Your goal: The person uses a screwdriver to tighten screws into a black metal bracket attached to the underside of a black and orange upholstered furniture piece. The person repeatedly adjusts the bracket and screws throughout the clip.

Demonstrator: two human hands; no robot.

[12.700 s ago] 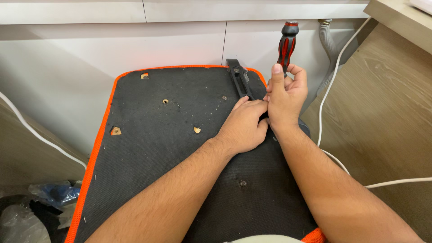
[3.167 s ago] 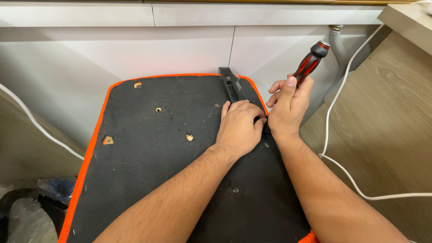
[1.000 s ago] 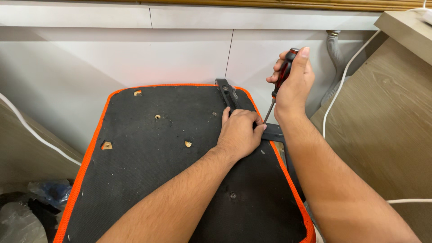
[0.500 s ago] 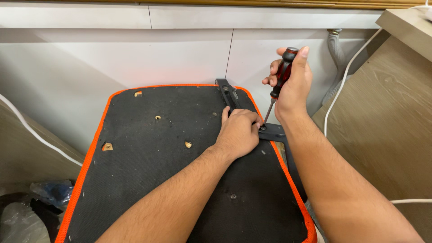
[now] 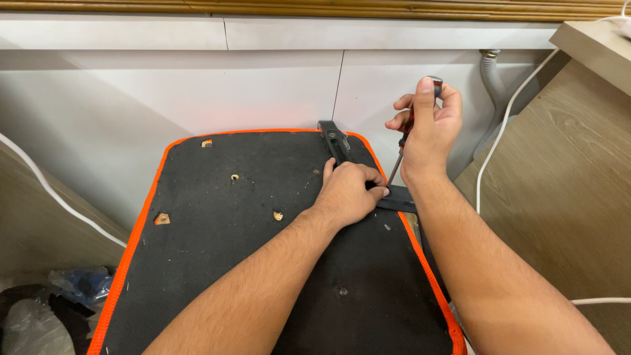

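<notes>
Right hand [image 5: 427, 128] was wrapped around the red and black handle of a screwdriver [image 5: 402, 150], held nearly upright with the shaft angled down and its tip at a black bracket [image 5: 394, 197] on the right edge of a black seat panel [image 5: 263, 263] with orange trim. Left hand [image 5: 348, 194] was curled loosely, fingers pressing on the bracket just beside the screwdriver tip. A white cable [image 5: 499, 144] ran along the wooden floor [image 5: 565, 197] to the right. Plastic bags [image 5: 39, 309] lay at lower left.
</notes>
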